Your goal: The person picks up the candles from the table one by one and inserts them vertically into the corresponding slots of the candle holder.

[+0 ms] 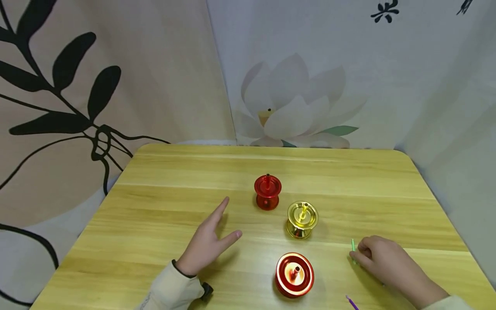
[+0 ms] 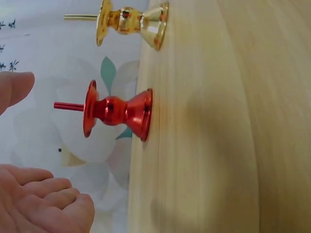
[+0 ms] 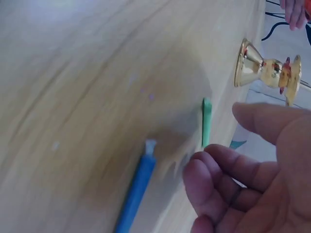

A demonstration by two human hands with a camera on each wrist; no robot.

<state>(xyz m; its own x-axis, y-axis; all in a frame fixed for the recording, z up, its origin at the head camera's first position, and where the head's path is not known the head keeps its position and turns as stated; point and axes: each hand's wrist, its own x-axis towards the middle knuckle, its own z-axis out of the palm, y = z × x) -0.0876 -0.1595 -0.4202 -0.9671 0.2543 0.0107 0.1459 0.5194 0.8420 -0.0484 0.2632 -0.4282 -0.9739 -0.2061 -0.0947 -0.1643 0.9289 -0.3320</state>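
My left hand [image 1: 205, 245] is held over the table with thumb and index finger spread apart, gripping nothing. Ahead of it stands a red candle holder [image 1: 268, 192] with a thin spike, and a gold candle holder [image 1: 302, 220] is to its right. Another red candle holder [image 1: 294, 275] stands closer to me. In the left wrist view, the thumb and fingers are well apart to the left of the red holder [image 2: 116, 110]. My right hand [image 1: 391, 260] reaches down beside a slim green candle [image 3: 206, 122], its thumb and curved fingers parted around it.
A slim blue candle [image 3: 136, 189] with a pale wick lies near the right hand. At the table's near side is a purple stick [image 1: 351, 302]. Behind the wooden table [image 1: 174, 172] hangs a cloth backdrop [image 1: 302, 38] printed with a flower.
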